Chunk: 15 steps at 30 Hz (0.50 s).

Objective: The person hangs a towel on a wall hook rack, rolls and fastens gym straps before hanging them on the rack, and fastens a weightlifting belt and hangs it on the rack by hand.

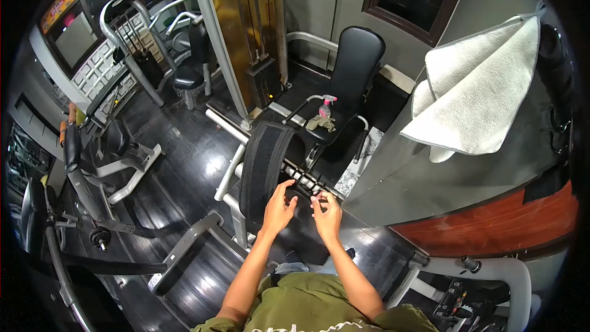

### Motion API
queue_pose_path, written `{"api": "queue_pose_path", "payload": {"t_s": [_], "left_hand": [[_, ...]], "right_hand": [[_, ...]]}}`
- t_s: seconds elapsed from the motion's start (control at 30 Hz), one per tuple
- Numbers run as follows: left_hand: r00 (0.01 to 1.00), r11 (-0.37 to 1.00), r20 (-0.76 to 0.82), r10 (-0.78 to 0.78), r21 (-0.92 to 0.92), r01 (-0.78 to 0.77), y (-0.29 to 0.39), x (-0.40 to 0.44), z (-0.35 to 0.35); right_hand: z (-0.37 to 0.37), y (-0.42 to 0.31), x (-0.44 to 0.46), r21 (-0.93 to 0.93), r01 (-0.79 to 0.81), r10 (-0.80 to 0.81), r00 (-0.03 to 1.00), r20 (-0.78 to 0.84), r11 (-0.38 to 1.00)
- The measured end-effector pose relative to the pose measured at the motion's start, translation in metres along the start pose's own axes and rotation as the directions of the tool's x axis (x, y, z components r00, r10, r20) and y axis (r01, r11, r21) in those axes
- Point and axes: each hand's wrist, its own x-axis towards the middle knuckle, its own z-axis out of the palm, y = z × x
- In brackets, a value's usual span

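A wide black padded belt (263, 163) hangs over a grey metal rack. My left hand (281, 210) is in front of the belt's lower right edge, its thumb and forefinger apart, with nothing visible between them. My right hand (327, 214) is a short way to the right, thumb and fingertips close together in a pinch. Something small and dark shows at those fingertips, too small to name. Just beyond both hands runs a metal bar (301, 177) with several light and dark rings or hooks along it.
A black-seated weight machine (359, 55) stands ahead, with a pink spray bottle (325, 109) and a crumpled cloth (321, 124) on its seat. A pale towel (473, 92) hangs at the right above a grey curved counter (393, 184). Gym benches (117, 141) stand on the left.
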Motion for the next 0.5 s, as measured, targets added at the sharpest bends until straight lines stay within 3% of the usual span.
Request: {"api": "queue_pose_path", "payload": {"t_s": [0.13, 0.2, 0.3, 0.5], "left_hand": [[1.0, 0.998, -0.006, 0.016, -0.059, -0.017, -0.007, -0.005, -0.005], [0.978, 0.98, -0.079, 0.195, 0.057, -0.191, -0.02, -0.004, -0.011], [0.987, 0.987, -0.024, 0.162, 0.002, -0.162, -0.022, -0.002, -0.024], [0.99, 0.99, 0.067, 0.125, -0.072, -0.121, 0.005, 0.002, -0.033]], "right_hand": [[-0.007, -0.011, 0.002, -0.012, -0.014, 0.014, 0.999, 0.044, 1.0], [-0.01, -0.016, 0.004, -0.042, 0.061, -0.06, 0.998, 0.028, 0.997], [-0.016, -0.021, 0.005, -0.1, 0.143, -0.139, 0.989, 0.052, 0.985], [-0.017, -0.025, 0.01, 0.123, 0.044, -0.056, 0.994, 0.093, 0.991]]}}
